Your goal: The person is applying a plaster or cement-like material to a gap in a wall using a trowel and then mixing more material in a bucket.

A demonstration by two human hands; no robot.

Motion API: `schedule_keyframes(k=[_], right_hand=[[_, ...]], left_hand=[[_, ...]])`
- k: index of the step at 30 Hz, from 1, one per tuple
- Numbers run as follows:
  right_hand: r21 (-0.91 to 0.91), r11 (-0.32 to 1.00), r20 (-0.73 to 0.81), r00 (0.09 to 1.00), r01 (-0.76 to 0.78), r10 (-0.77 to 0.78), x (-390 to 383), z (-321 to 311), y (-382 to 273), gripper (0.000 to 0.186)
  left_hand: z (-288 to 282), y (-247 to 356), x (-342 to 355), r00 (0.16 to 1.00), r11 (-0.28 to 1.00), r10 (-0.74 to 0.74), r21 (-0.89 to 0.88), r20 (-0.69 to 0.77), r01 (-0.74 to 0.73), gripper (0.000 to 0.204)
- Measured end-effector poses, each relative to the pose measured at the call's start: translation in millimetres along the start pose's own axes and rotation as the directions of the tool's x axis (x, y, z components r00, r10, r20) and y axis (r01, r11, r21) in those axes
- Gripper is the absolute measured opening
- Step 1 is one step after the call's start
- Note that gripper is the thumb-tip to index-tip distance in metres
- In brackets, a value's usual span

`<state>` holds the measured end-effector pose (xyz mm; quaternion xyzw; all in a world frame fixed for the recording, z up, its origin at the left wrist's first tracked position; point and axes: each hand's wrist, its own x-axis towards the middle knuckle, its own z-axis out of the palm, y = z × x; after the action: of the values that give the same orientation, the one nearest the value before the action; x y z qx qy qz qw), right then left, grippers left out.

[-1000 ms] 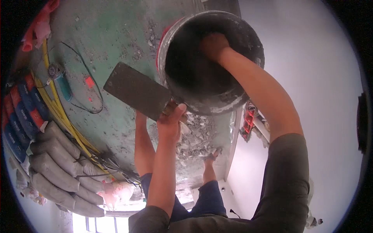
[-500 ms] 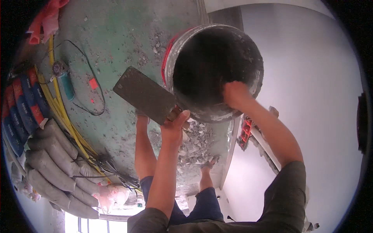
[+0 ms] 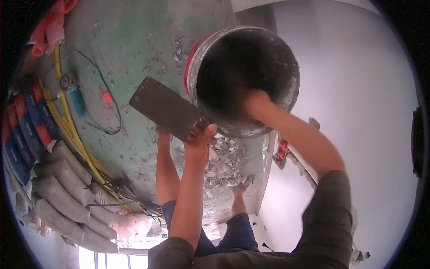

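In my left hand point(image 3: 197, 145) is the handle of a rectangular plastering trowel point(image 3: 163, 107), fingers closed round it. Its broad grey blade points up and left, beside a large bucket point(image 3: 193, 74) with a whitish, crusted rim. My right hand point(image 3: 255, 104) reaches over the near rim into the bucket. That hand looks closed, but its fingertips fade into the dark interior and are smeared by motion. Whatever it grips is hidden there, and the bucket's contents are too dark to make out.
Broken rubble point(image 3: 226, 161) lies below the bucket, near my feet. On the left are an angle grinder point(image 3: 77, 101) with its cord, yellow hoses point(image 3: 71, 127), and stacked grey sacks point(image 3: 62, 193). A white wall point(image 3: 354, 107) rises on the right, with a red tool point(image 3: 281, 154) at its foot.
My right hand has moved left and deeper into the bucket's dark interior. The left hand and trowel stay almost where they were; the whole view has shifted slightly.
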<state>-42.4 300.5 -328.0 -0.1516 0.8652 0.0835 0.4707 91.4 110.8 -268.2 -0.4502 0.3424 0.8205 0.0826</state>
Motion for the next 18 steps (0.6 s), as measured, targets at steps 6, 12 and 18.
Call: schedule_keyframes(k=[6,12,18], right_hand=[[-0.184,0.983,-0.057,0.998,0.014,-0.025,43.7,-43.8,53.1,0.027],[-0.167,0.986,-0.279,0.959,0.003,-0.050,37.8,30.9,29.7,0.028],[-0.209,0.969,0.168,0.981,0.129,-0.095,1.2,-68.2,16.4,0.031]], left_hand=[[-6.9,-24.7,9.5,0.993,0.996,0.085,-0.010,0.081,-0.085,0.035],[-10.0,-14.7,6.0,0.999,0.999,-0.011,0.041,0.035,0.010,0.031],[-18.1,-6.4,3.9,0.999,0.999,0.000,0.051,0.035,-0.002,0.039]])
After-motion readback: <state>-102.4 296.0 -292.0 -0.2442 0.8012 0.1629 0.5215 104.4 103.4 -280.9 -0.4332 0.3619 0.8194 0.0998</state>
